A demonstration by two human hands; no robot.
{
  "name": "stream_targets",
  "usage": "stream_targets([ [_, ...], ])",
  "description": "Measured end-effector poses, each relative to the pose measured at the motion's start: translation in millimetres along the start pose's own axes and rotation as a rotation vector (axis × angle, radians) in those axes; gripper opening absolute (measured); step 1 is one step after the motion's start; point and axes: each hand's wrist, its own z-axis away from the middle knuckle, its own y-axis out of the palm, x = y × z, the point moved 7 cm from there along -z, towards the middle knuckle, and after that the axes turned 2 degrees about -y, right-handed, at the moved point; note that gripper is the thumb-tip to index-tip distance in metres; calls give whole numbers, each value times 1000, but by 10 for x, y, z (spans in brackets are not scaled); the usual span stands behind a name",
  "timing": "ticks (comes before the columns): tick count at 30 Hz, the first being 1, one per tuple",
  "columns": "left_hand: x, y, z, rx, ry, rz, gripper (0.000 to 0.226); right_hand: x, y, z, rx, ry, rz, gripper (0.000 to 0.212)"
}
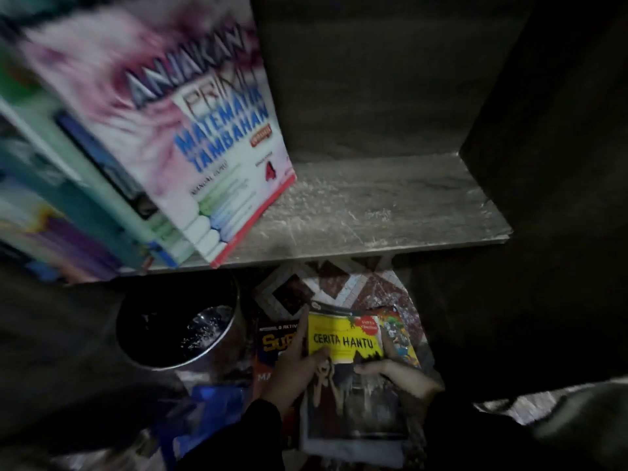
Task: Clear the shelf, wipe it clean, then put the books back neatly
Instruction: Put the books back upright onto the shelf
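Both my hands hold a yellow and dark book titled "Cerita Hantu" low over the floor. My left hand grips its left edge, thumb across the cover. My right hand grips its right edge, thumb on the cover. The grey wooden shelf board above shows dusty streaks on its bare right part. Several books lean at the shelf's left, the front one a pink and white maths book.
A round metal bin with a black liner stands on the patterned floor left of my hands. A dark red book and a colourful book lie under the held one. Something blue lies below the bin. Dark cabinet walls close in on both sides.
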Motion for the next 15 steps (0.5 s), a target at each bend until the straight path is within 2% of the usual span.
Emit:
stream_targets([
  [1,-133,-48,112,-20,22,2,78,116,51,120,47,-17,66,102],
  [2,-257,-96,222,-32,46,4,80,203,60,211,78,-32,80,115],
  [3,-386,-139,341,-32,70,10,83,324,75,337,73,-65,58,118],
  [6,-845,-255,800,-20,196,32,90,788,181,837,23,-321,128,116],
  [9,-1374,-335,1242,-35,430,14,92,1290,229,1287,22,-572,166,117],
  [12,-1870,-395,1481,-182,641,-27,90,1876,212,1526,-6,-770,237,118],
  [15,-2248,-478,1492,-450,799,-158,90,2496,240,1525,-62,-930,292,121],
])
